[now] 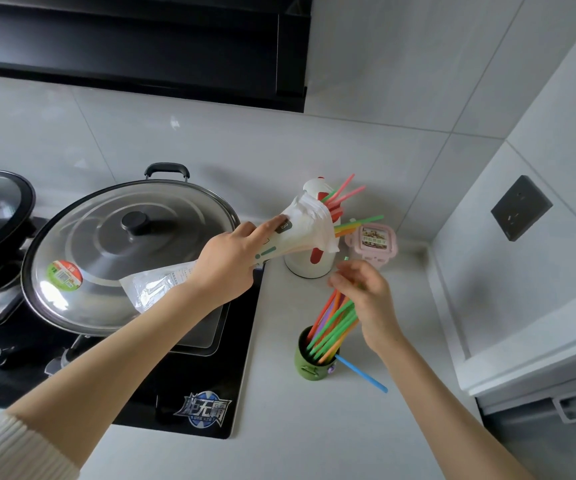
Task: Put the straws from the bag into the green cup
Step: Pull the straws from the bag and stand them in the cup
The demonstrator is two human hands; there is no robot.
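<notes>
My left hand (231, 261) grips the bag (302, 225), straws (343, 197) poking out; my right hand (366, 296) holds the bunch (331, 322) leaning in the green cup (314, 367). Letting go carelessly could tip the cup or drop more beside the blue straw (362, 374) on the worktop (297, 431).

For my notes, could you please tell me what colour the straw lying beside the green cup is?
That straw is blue, clearest in the head view.
</notes>
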